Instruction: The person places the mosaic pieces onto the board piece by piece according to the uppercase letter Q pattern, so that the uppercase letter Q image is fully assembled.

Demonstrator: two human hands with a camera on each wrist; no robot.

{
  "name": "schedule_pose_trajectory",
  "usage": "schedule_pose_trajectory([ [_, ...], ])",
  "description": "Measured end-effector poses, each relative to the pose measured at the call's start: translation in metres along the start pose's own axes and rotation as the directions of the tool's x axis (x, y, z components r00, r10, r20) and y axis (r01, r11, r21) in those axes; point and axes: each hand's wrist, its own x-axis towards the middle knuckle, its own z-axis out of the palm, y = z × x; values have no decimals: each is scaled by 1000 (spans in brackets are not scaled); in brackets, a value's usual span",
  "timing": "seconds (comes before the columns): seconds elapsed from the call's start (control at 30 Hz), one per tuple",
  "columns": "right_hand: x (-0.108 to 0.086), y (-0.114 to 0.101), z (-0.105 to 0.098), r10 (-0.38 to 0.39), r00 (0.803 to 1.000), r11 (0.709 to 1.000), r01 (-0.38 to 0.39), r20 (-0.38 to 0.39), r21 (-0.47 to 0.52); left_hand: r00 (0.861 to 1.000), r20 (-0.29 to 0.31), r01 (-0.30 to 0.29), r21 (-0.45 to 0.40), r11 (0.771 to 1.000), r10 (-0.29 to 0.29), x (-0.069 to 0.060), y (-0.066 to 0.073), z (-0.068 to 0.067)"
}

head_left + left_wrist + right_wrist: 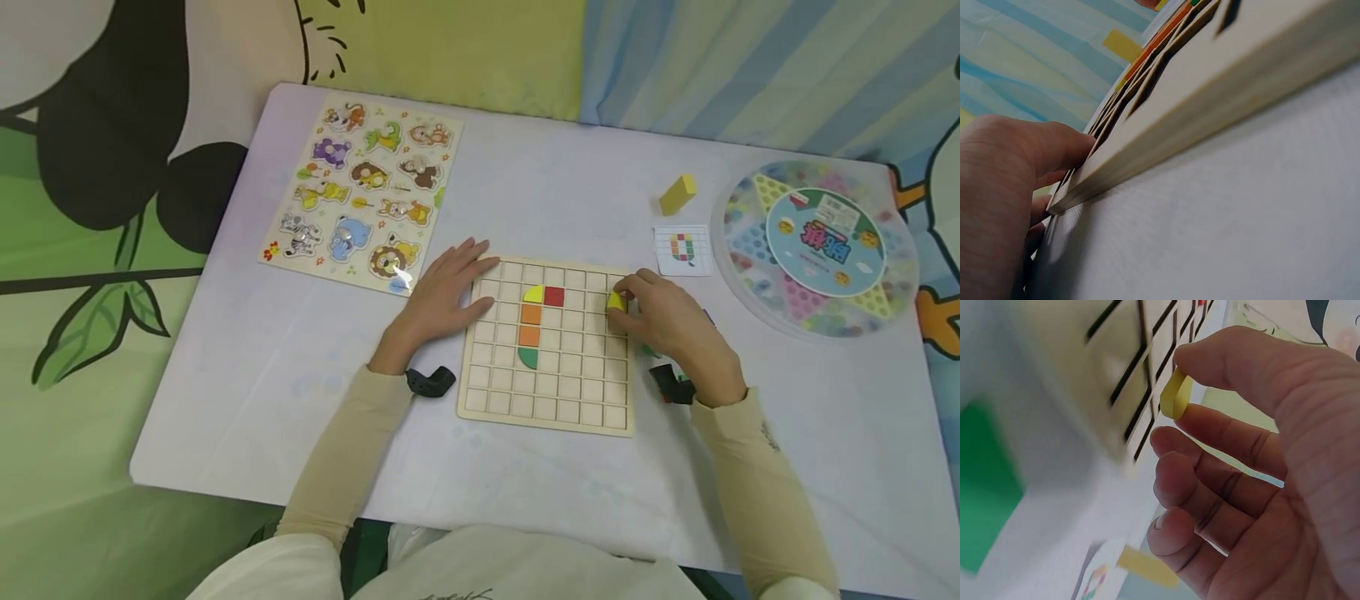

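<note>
A wooden grid board (547, 392) lies flat on the table. On its upper left part sit a yellow rounded piece (534, 293), a red square (553, 297), two orange squares (530, 314) and a green rounded piece (528, 357). My left hand (442, 296) rests at the board's left edge, fingers extended, thumb on the rim, as the left wrist view shows (1010, 169). Over the right edge my right hand (667, 321) pinches a small yellow piece (1176, 395) between thumb and index finger; the other fingers of this hand (1272, 462) are bent and hold nothing.
Right of the board lie a pattern card (682, 250), an upright yellow block (678, 195) and a round clear box (813, 242). Dark, green and red pieces lie partly beneath my right wrist. An animal puzzle sheet (360, 196) is at the back left.
</note>
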Motion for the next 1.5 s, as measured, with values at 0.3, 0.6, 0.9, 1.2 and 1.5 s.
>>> schedule_pose_trajectory([
  [0.3, 17, -19, 5, -34, 998, 999, 34, 43, -6, 1000, 3, -7, -6, 1000, 7, 1, 2, 0],
  [0.6, 27, -25, 16, -85, 994, 996, 87, 69, -29, 1000, 20, -9, 15, 1000, 8, 4, 4, 0],
  [0.9, 32, -28, 18, -99, 992, 995, 99, 78, -7, 1000, 12, 1, 14, 1000, -1, 4, 6, -1],
  [1.2, 32, -27, 16, -125, 990, 992, 123, 72, 25, 1000, 18, 10, 19, 1000, -10, 3, 5, -2],
  [1.5, 34, -28, 17, -116, 987, 993, 113, 107, 37, 1000, 11, 15, 19, 1000, -15, 1, 3, -2],
])
